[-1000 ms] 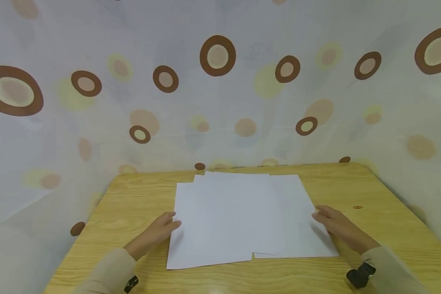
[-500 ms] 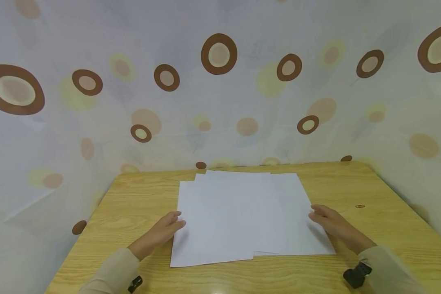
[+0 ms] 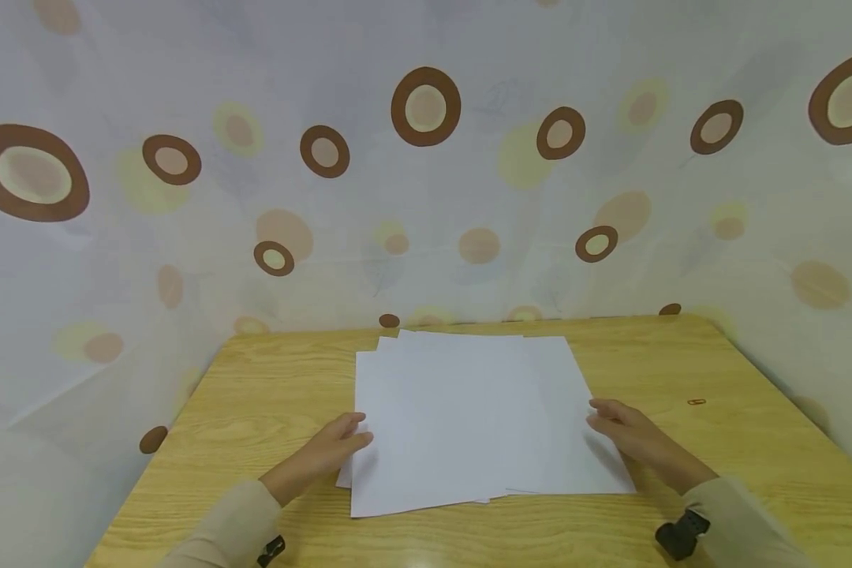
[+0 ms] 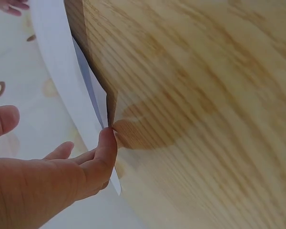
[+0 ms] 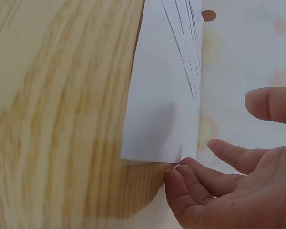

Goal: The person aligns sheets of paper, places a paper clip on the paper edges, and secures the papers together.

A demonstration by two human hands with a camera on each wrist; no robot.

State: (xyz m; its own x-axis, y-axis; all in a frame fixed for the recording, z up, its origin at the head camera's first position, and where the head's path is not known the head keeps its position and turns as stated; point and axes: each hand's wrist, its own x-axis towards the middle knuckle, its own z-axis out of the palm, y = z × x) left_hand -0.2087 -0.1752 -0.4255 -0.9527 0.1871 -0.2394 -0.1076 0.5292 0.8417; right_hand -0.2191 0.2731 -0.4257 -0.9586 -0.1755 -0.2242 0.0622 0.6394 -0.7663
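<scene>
Several sheets of white paper [image 3: 461, 410] lie overlapped and fanned sideways on the table, their edges uneven at the back and front. My left hand [image 3: 312, 457] is at the left edge, fingertips against the paper and thumb above it. On the opposite side my right hand [image 3: 646, 443] touches the right edge with its fingertips. Layered edges of the paper [image 4: 52, 47] run up to the fingers in the left wrist view, the thumb standing apart. In the right wrist view the fingers meet a corner of the paper [image 5: 155, 95], thumb raised away from it.
A small orange-red paper clip [image 3: 696, 401] lies to the right of the sheets. The wooden table [image 3: 270, 386] ends at a curtain [image 3: 426, 205] with a circle pattern, which also rises along both sides.
My left hand has moved right and my right hand left, with the outer sheets shifting inward. The spread of paper is narrower, and a lower sheet's corner now shows at the left.
</scene>
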